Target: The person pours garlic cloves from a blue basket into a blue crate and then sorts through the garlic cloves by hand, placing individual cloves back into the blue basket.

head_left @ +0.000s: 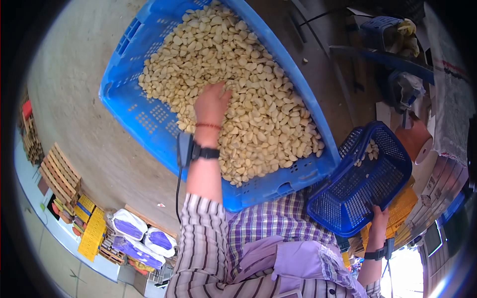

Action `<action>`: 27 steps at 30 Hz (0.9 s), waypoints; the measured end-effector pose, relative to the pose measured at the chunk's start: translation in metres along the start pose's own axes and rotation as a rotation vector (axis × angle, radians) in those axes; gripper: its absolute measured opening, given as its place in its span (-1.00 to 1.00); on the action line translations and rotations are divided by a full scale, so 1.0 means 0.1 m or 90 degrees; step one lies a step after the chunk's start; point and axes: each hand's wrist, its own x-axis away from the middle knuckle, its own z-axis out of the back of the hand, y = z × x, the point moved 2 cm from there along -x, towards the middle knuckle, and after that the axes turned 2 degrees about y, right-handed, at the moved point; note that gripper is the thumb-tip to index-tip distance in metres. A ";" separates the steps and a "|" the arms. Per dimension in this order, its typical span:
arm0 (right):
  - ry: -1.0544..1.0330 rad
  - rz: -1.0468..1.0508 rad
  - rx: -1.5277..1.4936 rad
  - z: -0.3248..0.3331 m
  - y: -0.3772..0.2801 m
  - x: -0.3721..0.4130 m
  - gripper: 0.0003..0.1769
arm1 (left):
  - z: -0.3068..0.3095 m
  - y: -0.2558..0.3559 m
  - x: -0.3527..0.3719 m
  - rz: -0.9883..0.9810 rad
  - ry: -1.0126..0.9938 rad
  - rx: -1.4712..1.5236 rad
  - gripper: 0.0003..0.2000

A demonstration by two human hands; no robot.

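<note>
My left hand [212, 103] rests among pale peeled garlic cloves [263, 99] heaped in a large blue crate [144, 116]. Its thumb stands apart from the fingers, whose tips are partly hidden by the cloves. A red bracelet and a black strap with a small dark device circle that wrist. At the lower right, my right hand [380, 222] grips the rim of a dark blue plastic basket [343, 206]. This basket is tilted beside the crate's near right corner and has a few cloves [371, 150] inside. Another black strap is on my right wrist.
Wooden pallets [60, 170], yellow crates [94, 233] and white-and-purple sacks [131, 226] lie at the lower left. A dark basket [380, 25] and a reddish rounded object [415, 139] are at the right. Concrete floor [74, 84] stretches along the left.
</note>
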 end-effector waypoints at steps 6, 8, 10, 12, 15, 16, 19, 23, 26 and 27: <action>0.001 0.021 0.049 0.07 0.10 0.01 -0.46 | -0.37 -0.26 -0.20 0.282 -0.177 0.431 -0.82; -0.013 0.027 0.018 0.08 0.21 -0.06 -0.45 | -0.22 -0.36 -0.13 0.360 -0.137 0.639 -0.83; -0.002 0.017 0.013 0.04 0.18 -0.02 -0.46 | -0.03 -0.42 0.03 0.395 -0.074 1.001 -0.87; 0.009 0.009 0.011 0.02 0.18 -0.02 -0.47 | 0.31 -0.14 0.15 0.377 -0.047 1.051 -0.88; -0.014 0.000 0.002 0.03 0.20 -0.03 -0.49 | 0.46 -0.16 0.38 0.295 -0.191 0.721 -0.81; -0.022 0.007 -0.015 0.03 0.20 -0.03 -0.50 | 0.51 -0.19 0.47 0.229 -0.285 0.279 -0.76; -0.030 0.031 -0.028 0.02 0.19 -0.03 -0.52 | 0.40 0.20 1.01 0.145 -0.395 -0.017 -0.66; -0.040 0.033 -0.036 0.05 0.21 -0.06 -0.55 | 0.19 0.04 1.35 0.165 -0.378 0.001 -0.64; -0.037 0.057 -0.064 0.06 0.25 -0.07 -0.56 | 0.24 0.02 1.35 0.271 -0.448 0.378 -0.69; -0.037 0.055 -0.065 0.05 0.26 -0.08 -0.56 | 0.29 0.06 1.34 0.355 -0.432 0.695 -0.70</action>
